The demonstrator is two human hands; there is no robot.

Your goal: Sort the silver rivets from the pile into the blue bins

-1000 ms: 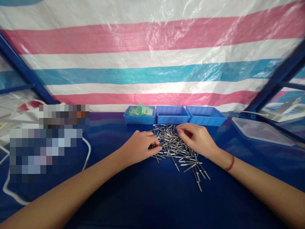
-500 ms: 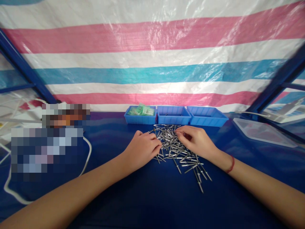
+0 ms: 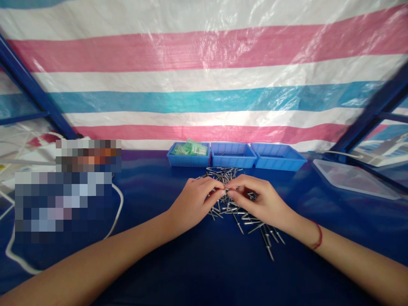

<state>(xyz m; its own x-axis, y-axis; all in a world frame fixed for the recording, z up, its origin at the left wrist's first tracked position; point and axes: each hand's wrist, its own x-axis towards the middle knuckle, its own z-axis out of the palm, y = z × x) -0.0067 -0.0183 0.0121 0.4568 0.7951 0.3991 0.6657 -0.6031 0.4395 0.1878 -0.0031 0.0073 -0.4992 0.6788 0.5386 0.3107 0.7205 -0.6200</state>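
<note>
My left hand (image 3: 196,199) and my right hand (image 3: 259,197) meet fingertip to fingertip over a heap of silver blind rivets (image 3: 237,216) on the dark blue table. Both are closed in a pinch, thumb against forefinger. A small shiny metal part shows between the fingertips; it looks like a blind rivet (image 3: 226,191), mostly hidden by the fingers. A red cord is round my right wrist. Loose rivets spread from the heap toward me, and my hands cover much of its middle.
Behind the heap stand three blue bins: the left bin (image 3: 188,160) with green-tinted bags, the middle bin (image 3: 233,161) with a few small pieces, and the right bin (image 3: 279,158). A translucent lid (image 3: 355,178) lies at right. A white cable (image 3: 119,204) curves at left.
My right hand has moved left and slightly down from the heap's right side to meet my left hand. The left fingers have turned toward it, now pinching at the same small metal part.
</note>
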